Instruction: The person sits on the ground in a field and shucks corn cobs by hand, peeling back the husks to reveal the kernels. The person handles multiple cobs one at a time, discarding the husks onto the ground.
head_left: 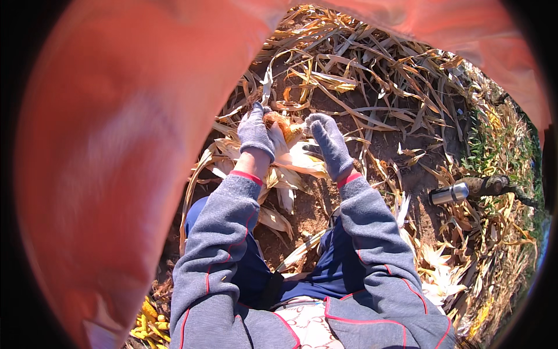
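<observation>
My left hand (pixel 256 133), in a grey knit glove, grips a partly husked ear of corn (pixel 293 133). Brown silk and pale peeled-back husk (pixel 301 158) hang about the ear, and some yellow kernels show. Close by on the right is my right hand (pixel 328 141), gloved alike, with its thumb and fingers bent towards the ear. Whether its fingertips pinch a bit of husk or silk is too small to tell. Dry husks (pixel 279 183) lie on the soil below both hands.
A large orange-red sheet (pixel 104 144) covers the left side and upper edge of the view. Dry corn stalks and leaves (pixel 383 70) are heaped ahead. A steel vacuum flask (pixel 449 193) lies at right beside a branch (pixel 490 185). Yellow husked ears (pixel 150 325) are piled at lower left.
</observation>
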`<act>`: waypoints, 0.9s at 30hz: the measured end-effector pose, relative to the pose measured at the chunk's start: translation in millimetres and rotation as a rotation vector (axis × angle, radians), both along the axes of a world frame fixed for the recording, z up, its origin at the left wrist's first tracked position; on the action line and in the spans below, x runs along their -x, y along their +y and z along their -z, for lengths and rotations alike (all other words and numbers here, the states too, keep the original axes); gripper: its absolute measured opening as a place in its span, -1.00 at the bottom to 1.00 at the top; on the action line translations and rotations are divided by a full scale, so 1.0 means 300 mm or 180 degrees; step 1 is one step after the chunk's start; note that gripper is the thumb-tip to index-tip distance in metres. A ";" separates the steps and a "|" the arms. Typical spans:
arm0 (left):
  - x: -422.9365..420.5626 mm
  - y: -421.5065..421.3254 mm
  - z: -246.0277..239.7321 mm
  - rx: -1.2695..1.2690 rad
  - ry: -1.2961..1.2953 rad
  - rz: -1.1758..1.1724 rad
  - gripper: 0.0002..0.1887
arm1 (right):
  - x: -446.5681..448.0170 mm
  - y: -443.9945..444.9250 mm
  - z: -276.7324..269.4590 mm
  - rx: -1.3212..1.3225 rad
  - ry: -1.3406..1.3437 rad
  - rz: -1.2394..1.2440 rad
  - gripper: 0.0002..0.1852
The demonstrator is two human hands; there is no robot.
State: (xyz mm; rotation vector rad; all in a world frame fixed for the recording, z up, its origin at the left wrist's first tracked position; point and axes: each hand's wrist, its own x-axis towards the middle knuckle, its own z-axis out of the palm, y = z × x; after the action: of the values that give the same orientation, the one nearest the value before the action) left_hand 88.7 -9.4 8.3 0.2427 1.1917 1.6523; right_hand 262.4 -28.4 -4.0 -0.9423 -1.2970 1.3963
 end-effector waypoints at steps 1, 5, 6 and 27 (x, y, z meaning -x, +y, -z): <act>0.012 0.029 0.064 -0.0298 -0.0077 -0.0042 -0.73 | 0.025 0.014 0.029 -0.0121 -0.0229 -0.0016 -0.32; -0.015 0.032 0.086 -0.0314 -0.0339 0.0371 -0.73 | 0.081 -0.009 0.057 -0.0119 -0.1264 0.0264 -0.48; -0.031 0.024 0.073 -0.0317 -0.0407 0.0487 -0.73 | 0.085 0.008 0.073 -0.0182 -0.0715 0.0221 -0.52; 0.497 0.102 0.230 0.0168 0.0737 0.0594 -0.80 | -0.131 0.052 0.024 -0.0811 -0.2139 0.1690 -0.57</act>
State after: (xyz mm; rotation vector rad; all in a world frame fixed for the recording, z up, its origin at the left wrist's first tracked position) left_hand -60.5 21.2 -60.8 0.5078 1.3405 1.4562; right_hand 301.7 -12.9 -11.3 -1.5078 -1.5012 0.4952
